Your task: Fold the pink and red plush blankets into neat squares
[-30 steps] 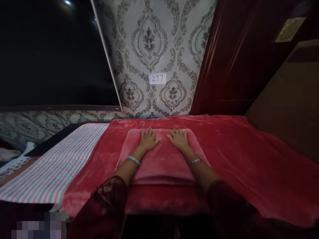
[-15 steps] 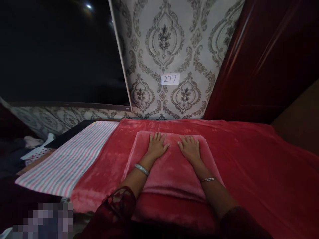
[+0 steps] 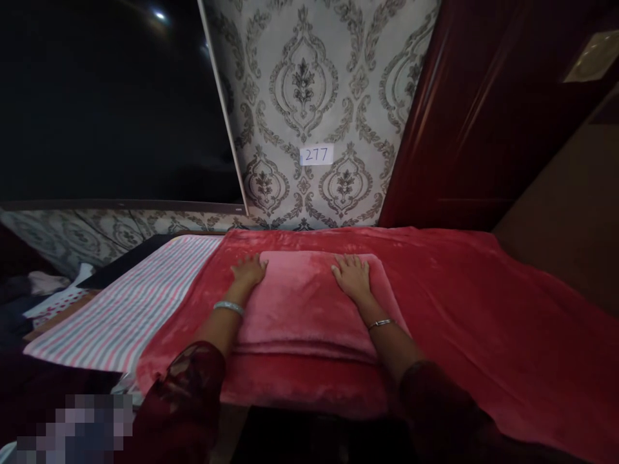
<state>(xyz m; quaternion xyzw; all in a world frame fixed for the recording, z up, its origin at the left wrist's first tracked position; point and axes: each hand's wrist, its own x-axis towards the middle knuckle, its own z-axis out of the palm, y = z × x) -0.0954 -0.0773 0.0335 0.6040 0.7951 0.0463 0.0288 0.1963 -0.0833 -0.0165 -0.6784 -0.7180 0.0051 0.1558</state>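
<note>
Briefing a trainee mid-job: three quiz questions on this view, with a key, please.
1. True or false: the right hand lies on the folded pink plush cloth, the left hand at its left edge.
2. The patterned cloth left of the red plush cloth is: A) checked; B) striped; C) flowered.
3. Fill in: the white label on the wallpaper reads ___.
Key: 1. true; 2. B; 3. 277.

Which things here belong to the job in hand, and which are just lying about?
In the job:
- pink folded cloth, right hand on it, left hand at its left edge
- red cloth beneath

Just about:
- striped cloth
- screen
- 277 label
</note>
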